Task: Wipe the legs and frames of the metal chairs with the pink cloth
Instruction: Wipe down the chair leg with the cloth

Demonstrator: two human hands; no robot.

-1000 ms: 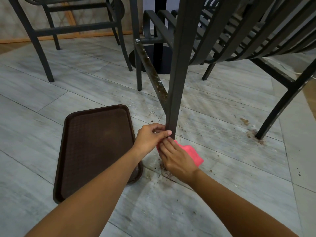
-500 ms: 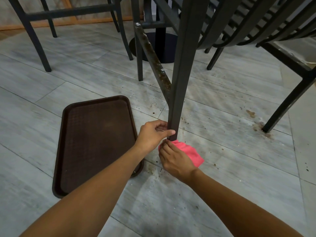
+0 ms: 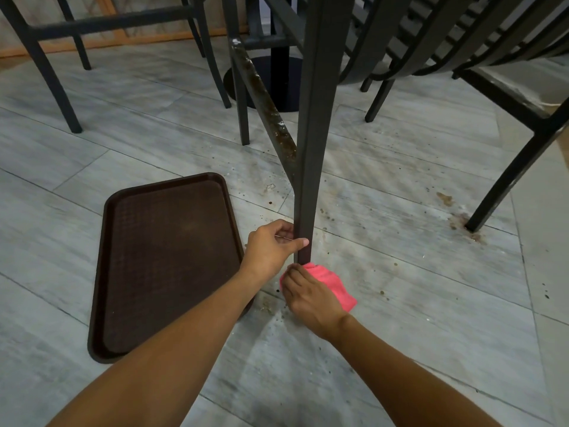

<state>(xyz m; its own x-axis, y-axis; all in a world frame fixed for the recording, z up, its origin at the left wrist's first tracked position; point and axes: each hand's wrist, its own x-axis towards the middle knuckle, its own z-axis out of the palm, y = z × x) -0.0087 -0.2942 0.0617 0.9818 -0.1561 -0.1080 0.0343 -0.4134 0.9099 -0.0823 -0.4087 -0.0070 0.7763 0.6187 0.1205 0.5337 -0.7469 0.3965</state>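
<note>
Left hand (image 3: 274,246) curled round the foot of a dark square-section metal chair leg (image 3: 309,167), thumb across its front. Right hand (image 3: 309,295) just below, pressing a bunched pink cloth (image 3: 334,286) against the leg's base on the grey tiled floor (image 3: 415,318). Beside the left forearm, a brown rectangular plastic tray (image 3: 166,260) flat on the floor. Rust-stained crossbar (image 3: 268,109) joining the leg higher up.

- Pink cloth (image 3: 331,285): bright pink, bunched up, lying on the floor tiles at the foot of the nearest chair leg, partly covered.
- Chair leg (image 3: 309,167): dark grey metal, square-sided, standing nearly upright on the floor.
- Crossbar (image 3: 268,109): dark metal, rust-spotted and grimy, sloping down to join that leg.
- Other chairs (image 3: 480,35): the same dark metal, with slatted seats.
</note>
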